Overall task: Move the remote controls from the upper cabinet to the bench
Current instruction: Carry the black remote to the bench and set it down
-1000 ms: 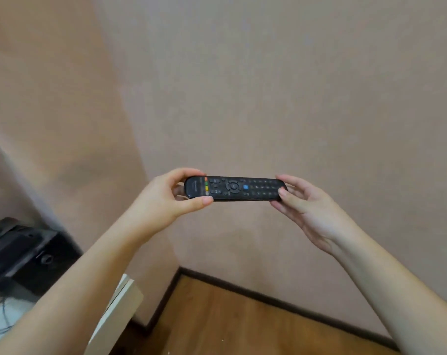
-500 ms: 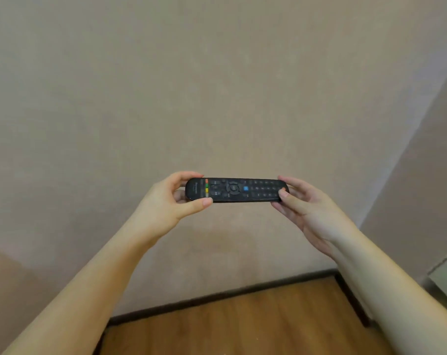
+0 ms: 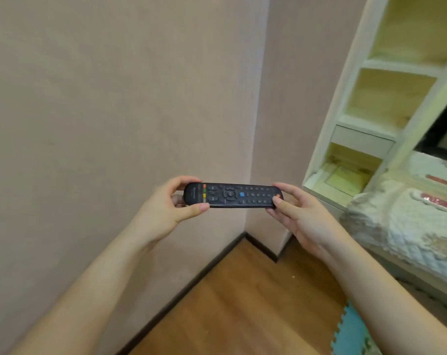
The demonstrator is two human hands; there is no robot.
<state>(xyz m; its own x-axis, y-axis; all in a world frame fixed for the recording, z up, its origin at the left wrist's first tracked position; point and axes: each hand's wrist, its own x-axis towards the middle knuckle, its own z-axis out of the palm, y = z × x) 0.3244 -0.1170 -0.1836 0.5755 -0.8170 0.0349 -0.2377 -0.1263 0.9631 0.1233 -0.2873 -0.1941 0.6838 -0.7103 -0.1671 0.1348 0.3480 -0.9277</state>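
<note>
**Midway: one remote in transit, bench not yet reached**

Here a slim black plastic remote control with coloured buttons is held level in the air between both hands, its keypad turned upward. The left hand is clamped on one end, thumb along the near edge and fingers over the far edge; the right hand is closed on the opposite end in the same pinch. No surface is touched by the remote.

To the right of the right hand, a pale cushioned seat with a quilted floral cover is seen, taken to be the bench. Two red-and-white objects are lying on it, too blurred to be identified. Beyond it, cream wooden open shelving is visible.

The task is judged partly done: this remote is out of the cabinet but not set down. Whether more remotes are left cannot be told.
</note>
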